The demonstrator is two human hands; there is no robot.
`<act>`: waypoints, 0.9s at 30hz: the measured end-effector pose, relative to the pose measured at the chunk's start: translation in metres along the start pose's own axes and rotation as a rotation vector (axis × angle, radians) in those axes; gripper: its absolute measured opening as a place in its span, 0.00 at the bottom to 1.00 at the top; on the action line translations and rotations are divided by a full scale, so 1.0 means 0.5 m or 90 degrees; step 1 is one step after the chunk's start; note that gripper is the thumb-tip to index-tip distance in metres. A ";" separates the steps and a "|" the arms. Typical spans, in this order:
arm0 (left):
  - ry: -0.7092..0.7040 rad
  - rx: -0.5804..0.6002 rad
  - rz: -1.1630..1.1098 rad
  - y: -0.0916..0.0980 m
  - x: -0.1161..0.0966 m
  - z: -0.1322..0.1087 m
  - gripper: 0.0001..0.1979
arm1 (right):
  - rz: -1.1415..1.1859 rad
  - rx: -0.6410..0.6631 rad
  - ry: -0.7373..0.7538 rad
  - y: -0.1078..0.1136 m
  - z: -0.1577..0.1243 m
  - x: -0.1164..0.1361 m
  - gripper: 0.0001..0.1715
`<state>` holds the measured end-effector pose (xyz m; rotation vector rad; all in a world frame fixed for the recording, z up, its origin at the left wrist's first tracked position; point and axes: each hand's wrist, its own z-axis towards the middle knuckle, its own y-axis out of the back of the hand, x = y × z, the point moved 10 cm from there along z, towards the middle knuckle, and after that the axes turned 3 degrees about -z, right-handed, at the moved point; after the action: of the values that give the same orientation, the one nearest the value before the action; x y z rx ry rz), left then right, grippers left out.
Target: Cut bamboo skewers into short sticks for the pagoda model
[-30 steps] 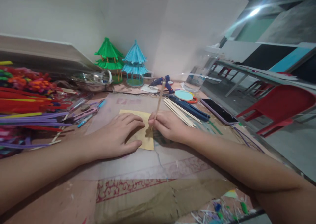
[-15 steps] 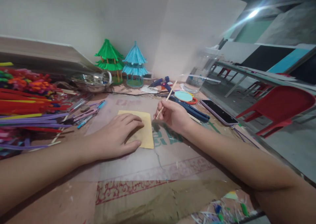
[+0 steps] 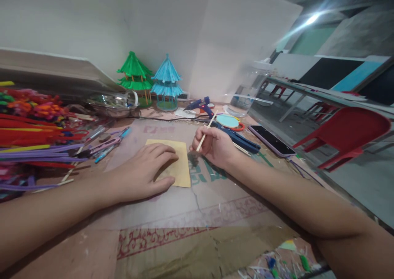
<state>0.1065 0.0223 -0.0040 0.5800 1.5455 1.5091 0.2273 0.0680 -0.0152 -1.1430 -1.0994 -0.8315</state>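
Note:
My left hand lies flat with spread fingers on a yellow sheet of paper, covering much of its left part. The sheet rests on a translucent mat. Just right of the paper, my right hand pinches a thin wooden stick. The stick slants, its upper end leaning away to the right and its lower end above the mat near the paper's right edge. Behind my right hand lie a dark blue stapler-like tool and a light blue disc.
Colourful pipe cleaners are heaped at the left. A metal bowl, a green pagoda model, a blue pagoda model and a glue gun stand or lie behind. A phone lies right; scraps litter the front edge.
The stick in my right hand has tilted slightly, and its upper end sits lower. My left hand stays on the paper. The whole view has shifted a little.

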 end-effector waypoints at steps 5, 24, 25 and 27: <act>-0.001 -0.019 0.001 0.005 -0.001 -0.004 0.22 | -0.072 0.009 0.047 -0.005 0.001 0.002 0.14; 0.154 -0.032 0.020 0.076 0.098 -0.018 0.33 | -0.998 0.071 0.464 -0.033 -0.014 0.082 0.17; 0.161 -0.029 0.024 0.075 0.100 -0.021 0.33 | -1.001 0.045 0.453 -0.023 -0.008 0.075 0.16; 0.179 -0.040 0.001 0.077 0.107 -0.026 0.34 | -0.996 0.017 0.428 -0.008 0.002 0.062 0.15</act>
<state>0.0594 0.0650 0.0174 0.3434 1.7001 1.6884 0.2319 0.0686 0.0159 0.3110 -1.2633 -2.1482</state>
